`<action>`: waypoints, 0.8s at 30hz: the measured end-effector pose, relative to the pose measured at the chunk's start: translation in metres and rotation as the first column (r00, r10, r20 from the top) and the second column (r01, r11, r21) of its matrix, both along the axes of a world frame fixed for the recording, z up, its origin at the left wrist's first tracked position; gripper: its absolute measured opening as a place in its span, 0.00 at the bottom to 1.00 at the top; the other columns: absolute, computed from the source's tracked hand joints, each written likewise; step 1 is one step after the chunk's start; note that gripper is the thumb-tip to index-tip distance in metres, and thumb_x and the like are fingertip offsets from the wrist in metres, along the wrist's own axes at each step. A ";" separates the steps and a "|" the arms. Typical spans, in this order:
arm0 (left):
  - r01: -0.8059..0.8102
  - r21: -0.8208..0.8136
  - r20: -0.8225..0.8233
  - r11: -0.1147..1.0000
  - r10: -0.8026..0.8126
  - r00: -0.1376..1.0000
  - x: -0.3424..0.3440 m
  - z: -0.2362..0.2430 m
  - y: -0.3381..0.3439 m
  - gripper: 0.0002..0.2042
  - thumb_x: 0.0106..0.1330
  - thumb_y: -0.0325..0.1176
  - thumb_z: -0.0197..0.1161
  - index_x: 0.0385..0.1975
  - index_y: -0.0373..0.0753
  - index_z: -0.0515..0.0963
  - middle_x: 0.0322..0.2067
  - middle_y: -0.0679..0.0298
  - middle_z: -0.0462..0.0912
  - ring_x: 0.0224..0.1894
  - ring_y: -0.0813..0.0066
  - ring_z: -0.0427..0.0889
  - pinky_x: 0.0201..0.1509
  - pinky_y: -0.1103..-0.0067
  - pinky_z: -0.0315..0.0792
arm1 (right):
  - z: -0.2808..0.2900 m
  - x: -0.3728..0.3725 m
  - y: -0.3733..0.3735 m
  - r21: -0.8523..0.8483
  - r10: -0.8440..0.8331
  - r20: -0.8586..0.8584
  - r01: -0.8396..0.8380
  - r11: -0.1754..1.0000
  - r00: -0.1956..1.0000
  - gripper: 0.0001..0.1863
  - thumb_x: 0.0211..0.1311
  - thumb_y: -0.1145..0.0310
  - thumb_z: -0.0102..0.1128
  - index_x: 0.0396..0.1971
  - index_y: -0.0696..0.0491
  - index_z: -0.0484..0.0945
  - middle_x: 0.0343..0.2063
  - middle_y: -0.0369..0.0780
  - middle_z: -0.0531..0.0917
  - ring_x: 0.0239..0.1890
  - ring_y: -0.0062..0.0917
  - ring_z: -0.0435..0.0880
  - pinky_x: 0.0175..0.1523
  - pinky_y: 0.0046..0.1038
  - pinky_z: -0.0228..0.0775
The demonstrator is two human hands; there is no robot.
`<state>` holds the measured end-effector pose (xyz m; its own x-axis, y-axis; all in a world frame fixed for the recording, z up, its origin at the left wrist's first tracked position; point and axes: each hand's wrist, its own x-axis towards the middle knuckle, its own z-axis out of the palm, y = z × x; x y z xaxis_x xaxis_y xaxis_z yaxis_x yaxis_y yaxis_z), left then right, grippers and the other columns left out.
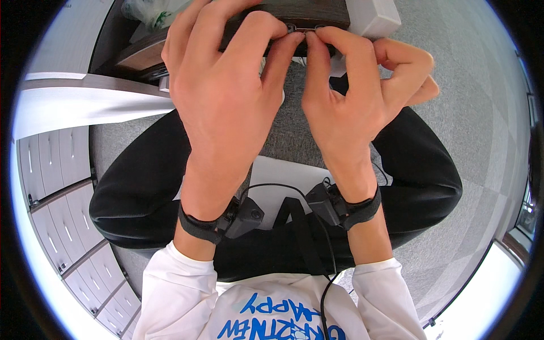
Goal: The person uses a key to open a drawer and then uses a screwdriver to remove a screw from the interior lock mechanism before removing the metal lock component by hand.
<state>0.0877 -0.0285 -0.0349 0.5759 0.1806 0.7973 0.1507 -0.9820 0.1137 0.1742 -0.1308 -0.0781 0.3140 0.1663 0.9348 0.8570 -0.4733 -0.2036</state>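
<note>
At the top middle, my left hand [224,90] and my right hand [351,102] come together, thumb and index finger of each pinched. Between the fingertips is a small thin piece [306,29], dark with a shiny metal-looking edge; too little of it shows to name its kind. My left fingers cover its left end and my right fingers its right end. The right hand's other fingers are curled back, clear of the piece. Just behind the fingertips is a dark brown wooden surface [323,12].
A white block [374,17] stands at the top right beside the dark wood. A clear plastic bag [148,12] lies at the upper left. Drawer cabinets [68,209] line the left side. My black-trousered legs [141,187] are bent on grey carpet [470,141]. A black cable [328,249] runs between my wrist devices.
</note>
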 end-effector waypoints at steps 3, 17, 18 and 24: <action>-0.030 0.002 -0.025 1.000 0.030 0.999 0.000 0.001 -0.004 0.07 0.52 0.29 0.75 0.30 0.41 0.85 0.45 0.65 0.85 0.57 0.61 0.78 0.58 0.70 0.71 | 0.000 0.001 -0.001 -0.001 -0.005 0.009 0.005 1.000 1.000 0.09 0.49 0.62 0.76 0.31 0.41 0.86 0.31 0.33 0.63 0.38 0.25 0.59 0.44 0.33 0.45; -0.070 0.032 -0.085 0.997 0.072 0.994 -0.001 -0.001 -0.003 0.04 0.57 0.31 0.72 0.28 0.39 0.84 0.47 0.65 0.84 0.60 0.60 0.75 0.60 0.68 0.67 | -0.001 0.000 0.000 0.007 -0.004 0.007 0.004 1.000 1.000 0.08 0.50 0.61 0.75 0.31 0.42 0.86 0.31 0.33 0.64 0.38 0.24 0.60 0.44 0.32 0.46; -0.067 0.032 -0.095 0.997 0.070 0.993 -0.001 -0.001 -0.003 0.04 0.58 0.31 0.72 0.27 0.40 0.84 0.48 0.66 0.83 0.60 0.59 0.73 0.61 0.67 0.66 | 0.000 0.000 0.000 0.011 -0.006 0.015 0.006 1.000 1.000 0.08 0.50 0.62 0.75 0.31 0.42 0.86 0.31 0.33 0.64 0.37 0.24 0.60 0.44 0.32 0.46; -0.067 0.008 -0.159 0.998 0.067 0.985 -0.001 -0.002 -0.003 0.04 0.61 0.31 0.68 0.30 0.41 0.80 0.51 0.64 0.80 0.62 0.57 0.70 0.63 0.63 0.59 | -0.002 0.000 0.000 -0.004 -0.003 -0.014 0.003 1.000 1.000 0.07 0.51 0.62 0.75 0.30 0.42 0.86 0.31 0.33 0.64 0.38 0.24 0.60 0.44 0.32 0.45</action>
